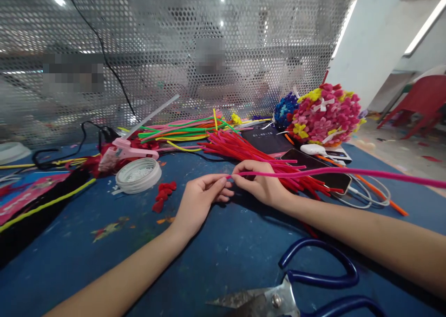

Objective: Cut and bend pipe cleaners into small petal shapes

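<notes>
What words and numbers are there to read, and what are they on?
"01:40:18": white digits on the dark screen at the back of the table.
Pink packet at the left edge: pale lettering, too blurred to read.
Small dark panel below the pink flower bunch: any marks are too small to read.

Magenta is shown by the stem [365,172] in the fingers [216,189]; beyond them, the silver-grey panel [149,10] is closely dotted; to their right, the flower ball [325,117] is mottled pink and yellow
</notes>
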Available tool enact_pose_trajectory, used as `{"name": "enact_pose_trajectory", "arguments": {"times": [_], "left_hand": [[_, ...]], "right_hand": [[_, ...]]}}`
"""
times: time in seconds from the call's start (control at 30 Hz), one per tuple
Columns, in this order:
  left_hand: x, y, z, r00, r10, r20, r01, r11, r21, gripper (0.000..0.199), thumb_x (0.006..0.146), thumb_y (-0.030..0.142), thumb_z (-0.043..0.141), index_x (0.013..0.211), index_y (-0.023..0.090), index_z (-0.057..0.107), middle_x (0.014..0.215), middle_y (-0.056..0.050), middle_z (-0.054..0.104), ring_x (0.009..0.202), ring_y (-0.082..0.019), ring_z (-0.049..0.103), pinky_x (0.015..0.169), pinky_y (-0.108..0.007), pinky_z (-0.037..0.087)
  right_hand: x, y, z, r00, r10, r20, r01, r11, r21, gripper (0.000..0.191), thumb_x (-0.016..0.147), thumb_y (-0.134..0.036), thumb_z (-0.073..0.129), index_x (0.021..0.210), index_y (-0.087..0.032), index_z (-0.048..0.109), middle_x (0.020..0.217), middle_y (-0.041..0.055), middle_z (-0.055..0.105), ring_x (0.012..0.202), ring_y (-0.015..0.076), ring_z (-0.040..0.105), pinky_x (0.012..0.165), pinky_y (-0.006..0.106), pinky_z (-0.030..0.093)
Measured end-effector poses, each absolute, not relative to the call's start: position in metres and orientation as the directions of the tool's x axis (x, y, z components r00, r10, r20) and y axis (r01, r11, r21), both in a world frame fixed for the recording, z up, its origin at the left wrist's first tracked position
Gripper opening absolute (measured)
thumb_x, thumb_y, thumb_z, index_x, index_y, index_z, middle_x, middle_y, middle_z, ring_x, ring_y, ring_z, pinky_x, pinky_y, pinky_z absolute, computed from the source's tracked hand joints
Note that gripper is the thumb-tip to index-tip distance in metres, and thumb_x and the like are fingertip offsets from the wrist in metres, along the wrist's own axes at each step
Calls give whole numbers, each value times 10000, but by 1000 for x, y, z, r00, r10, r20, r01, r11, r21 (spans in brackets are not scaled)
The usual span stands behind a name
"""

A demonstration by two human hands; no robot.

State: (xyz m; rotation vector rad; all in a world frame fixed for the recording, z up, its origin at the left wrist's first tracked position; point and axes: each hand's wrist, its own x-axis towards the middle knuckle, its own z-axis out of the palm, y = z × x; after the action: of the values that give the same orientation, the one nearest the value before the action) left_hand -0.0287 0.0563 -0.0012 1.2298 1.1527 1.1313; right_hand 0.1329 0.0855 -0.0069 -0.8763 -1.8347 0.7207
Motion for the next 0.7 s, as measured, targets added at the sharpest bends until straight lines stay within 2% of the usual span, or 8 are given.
{"name": "enact_pose_trajectory", "arguments": {"times": [0.7], "left_hand": [[-28,56,1,87,996,-14,76,7,997,229,719,322,647,830,123,669,719,-57,689,560,-127,617,530,-222,499]], "right_hand": [[133,86,-8,-320,810,490,252,572,-781,95,758,-200,551,721,-164,630,678,-2,638,616,109,562,563,197,425]]}}
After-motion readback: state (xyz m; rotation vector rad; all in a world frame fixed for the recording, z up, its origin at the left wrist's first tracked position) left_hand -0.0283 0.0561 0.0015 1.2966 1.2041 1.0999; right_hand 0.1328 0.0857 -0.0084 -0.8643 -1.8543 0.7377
